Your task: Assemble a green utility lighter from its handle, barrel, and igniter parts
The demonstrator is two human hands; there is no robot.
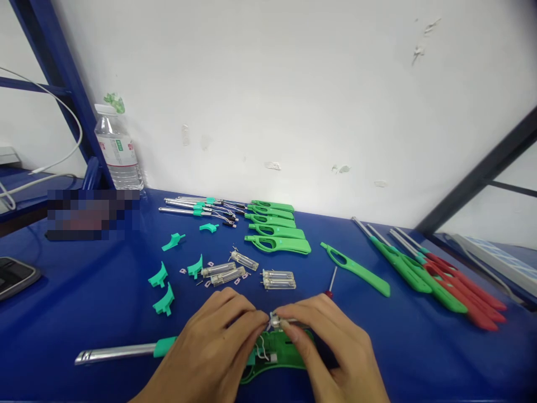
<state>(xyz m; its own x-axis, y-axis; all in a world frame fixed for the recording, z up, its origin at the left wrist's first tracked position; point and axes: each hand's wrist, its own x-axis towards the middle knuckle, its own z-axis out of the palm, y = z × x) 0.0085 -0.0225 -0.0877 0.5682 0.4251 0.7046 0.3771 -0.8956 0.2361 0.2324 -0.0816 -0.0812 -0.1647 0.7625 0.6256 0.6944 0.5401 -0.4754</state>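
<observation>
Pinched between the fingertips of the left hand (213, 341) and right hand (331, 347) was a small clear tube (280, 321), both hands closed on it. Directly beneath the pinch lay the open green lighter body (272, 358), its metal nozzle (113, 353) stretching away leftward.

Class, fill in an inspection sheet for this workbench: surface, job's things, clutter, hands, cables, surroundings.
Surface: blue table.
Job's things: open green lighter body with metal tube; small clear part pinched above it.
Clutter: green handle shells, clear cartridges, teal triggers, finished green and red lighters, water bottle.
Hands: left hand and right hand both pinch the part.
Cables: white cable, far left.
Surroundings: white wall, blue shelf frame.
</observation>
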